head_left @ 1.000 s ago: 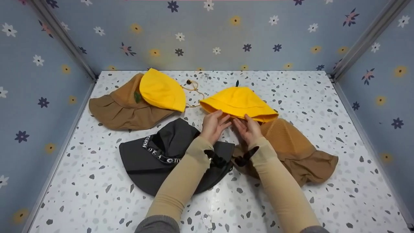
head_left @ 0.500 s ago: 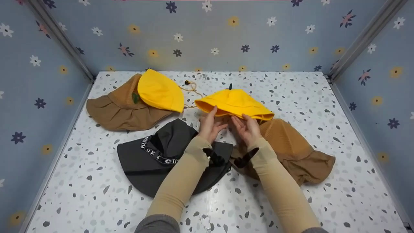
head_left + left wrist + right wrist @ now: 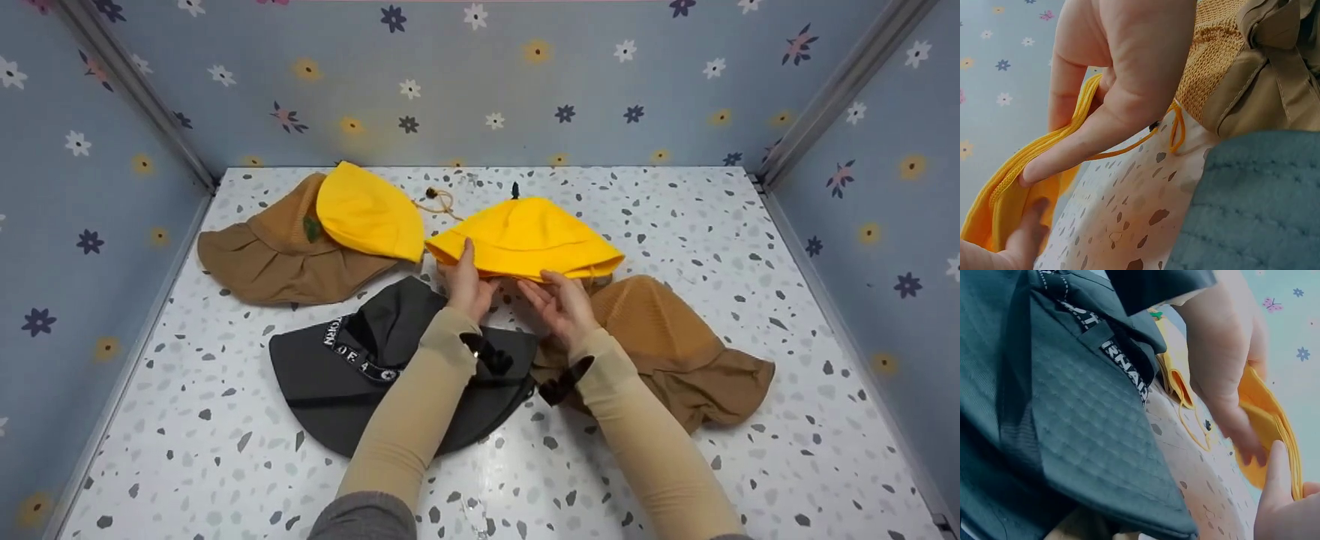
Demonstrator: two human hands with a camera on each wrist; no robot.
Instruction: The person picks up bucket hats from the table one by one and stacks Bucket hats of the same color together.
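Held yellow hat (image 3: 525,229): both hands are holding it over the table (image 3: 540,480), right of the second yellow hat (image 3: 367,214); crown is facing up, dark stem tip (image 3: 515,190) pointing upward.
Left hand (image 3: 466,289): clamping the brim's left part, thumb and fingers lying on opposite sides of the fabric.
Right hand (image 3: 561,304): pinching the near edge of the same brim, well apart from the left hand.
Hat hollow: facing down and toward the person; right fingertips are reaching inside it in both wrist views; can't tell what the deeper part is holding.
Cord (image 3: 1181,135): running out below the left hand, loop hanging by the brim.
Left stack: second yellow hat is lying on the left brown hat (image 3: 300,262), covering its right side; a dark bead (image 3: 431,193) on a cord is resting just beside.
Black hat (image 3: 322,382): lying in front, lettered band showing, left forearm crossing above it.
Right brown hat (image 3: 660,322): lying under the right forearm, just nearer than the held one.
Booth: flower-patterned panels (image 3: 450,45) are enclosing the table on the back and both sides; all five hats are sitting within.
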